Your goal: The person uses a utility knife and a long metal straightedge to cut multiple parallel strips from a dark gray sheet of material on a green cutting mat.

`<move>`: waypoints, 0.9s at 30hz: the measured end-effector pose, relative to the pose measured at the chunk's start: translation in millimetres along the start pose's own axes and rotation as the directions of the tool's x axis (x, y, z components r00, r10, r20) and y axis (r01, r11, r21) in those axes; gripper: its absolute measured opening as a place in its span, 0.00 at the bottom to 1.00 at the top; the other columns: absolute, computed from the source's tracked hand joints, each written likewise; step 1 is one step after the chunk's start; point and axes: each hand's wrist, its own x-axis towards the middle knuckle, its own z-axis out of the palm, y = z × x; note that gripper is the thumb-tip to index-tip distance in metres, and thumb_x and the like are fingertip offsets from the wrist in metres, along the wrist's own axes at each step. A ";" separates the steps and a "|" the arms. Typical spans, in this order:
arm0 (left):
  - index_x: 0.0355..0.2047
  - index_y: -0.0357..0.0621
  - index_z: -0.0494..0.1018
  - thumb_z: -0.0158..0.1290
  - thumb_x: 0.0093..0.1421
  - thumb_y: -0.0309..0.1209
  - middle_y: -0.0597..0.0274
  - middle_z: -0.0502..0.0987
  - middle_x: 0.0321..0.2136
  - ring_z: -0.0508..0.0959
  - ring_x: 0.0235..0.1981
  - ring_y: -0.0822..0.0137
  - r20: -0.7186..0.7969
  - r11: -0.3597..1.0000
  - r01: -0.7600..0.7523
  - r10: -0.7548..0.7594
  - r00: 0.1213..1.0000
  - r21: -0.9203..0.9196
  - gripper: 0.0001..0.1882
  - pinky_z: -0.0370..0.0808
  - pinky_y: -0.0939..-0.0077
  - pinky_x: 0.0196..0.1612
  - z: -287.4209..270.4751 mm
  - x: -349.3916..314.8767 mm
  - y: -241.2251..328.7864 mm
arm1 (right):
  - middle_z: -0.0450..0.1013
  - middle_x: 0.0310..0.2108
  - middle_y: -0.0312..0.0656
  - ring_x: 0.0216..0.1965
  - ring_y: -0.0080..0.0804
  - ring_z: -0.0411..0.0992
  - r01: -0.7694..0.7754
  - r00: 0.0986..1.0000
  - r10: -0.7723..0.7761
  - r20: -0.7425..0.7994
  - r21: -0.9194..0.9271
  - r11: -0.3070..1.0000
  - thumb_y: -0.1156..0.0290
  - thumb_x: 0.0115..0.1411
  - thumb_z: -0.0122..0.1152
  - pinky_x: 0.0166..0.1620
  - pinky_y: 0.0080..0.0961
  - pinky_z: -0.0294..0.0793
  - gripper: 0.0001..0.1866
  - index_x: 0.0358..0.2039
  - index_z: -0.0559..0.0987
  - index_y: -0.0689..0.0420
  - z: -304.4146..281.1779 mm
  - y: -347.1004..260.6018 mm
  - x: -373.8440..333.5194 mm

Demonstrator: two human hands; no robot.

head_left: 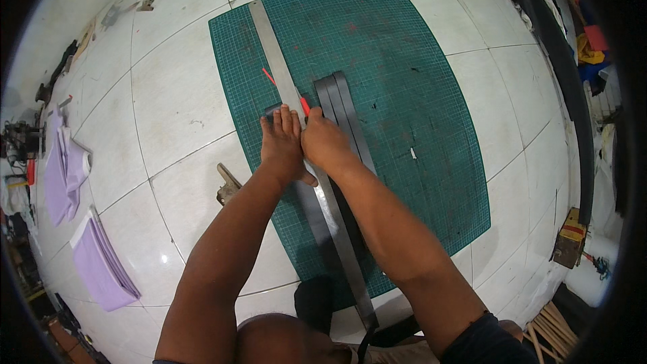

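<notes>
A long metal ruler (273,47) runs lengthwise over a green gridded cutting mat (397,47). My left hand (283,143) lies flat on the ruler with its fingers stretched out, pressing on it. Just to its right, my right hand (328,138) is closed round a red cutter (305,106), whose end shows above the fingers beside the ruler's edge; its blade is hidden. Dark grey strips (339,98) lie side by side to the right of that hand. Grey material (306,205) also shows along the ruler below my left hand.
A thin red stick (269,76) lies left of the ruler. A metal clamp-like piece (229,183) sits on the white tiles beside the mat. Folded lilac cloth (101,263) lies at left. Scraps dot the mat; a box (570,237) and wooden sticks (554,327) stand at right.
</notes>
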 end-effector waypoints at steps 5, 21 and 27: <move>0.72 0.30 0.41 0.67 0.30 0.73 0.36 0.42 0.73 0.45 0.75 0.43 -0.039 0.999 -0.014 0.016 0.999 0.030 0.83 0.44 0.38 0.72 -0.3 -2.7 2.2 | 0.75 0.48 0.65 0.51 0.62 0.75 -0.067 0.994 0.067 0.084 -0.001 0.998 0.66 0.68 0.47 0.54 0.52 0.73 0.16 0.50 0.66 0.64 -25.5 -18.0 -4.7; 0.71 0.27 0.41 0.70 0.23 0.72 0.34 0.44 0.72 0.47 0.74 0.44 -0.035 1.000 0.014 -0.015 0.999 -0.013 0.86 0.46 0.40 0.72 -3.1 -2.3 3.5 | 0.78 0.39 0.62 0.44 0.62 0.78 -0.385 0.769 0.477 0.426 -0.286 0.877 0.69 0.67 0.48 0.46 0.55 0.76 0.14 0.50 0.64 0.59 20.0 138.0 -336.2; 0.71 0.26 0.41 0.70 0.23 0.73 0.34 0.44 0.72 0.48 0.74 0.42 -0.027 1.000 0.015 -0.015 1.000 0.007 0.87 0.48 0.40 0.72 -4.5 1.9 4.3 | 0.78 0.34 0.61 0.37 0.63 0.79 -0.257 0.858 0.359 0.367 -0.299 0.919 0.66 0.66 0.47 0.44 0.59 0.74 0.13 0.47 0.63 0.59 -4.5 134.9 -342.9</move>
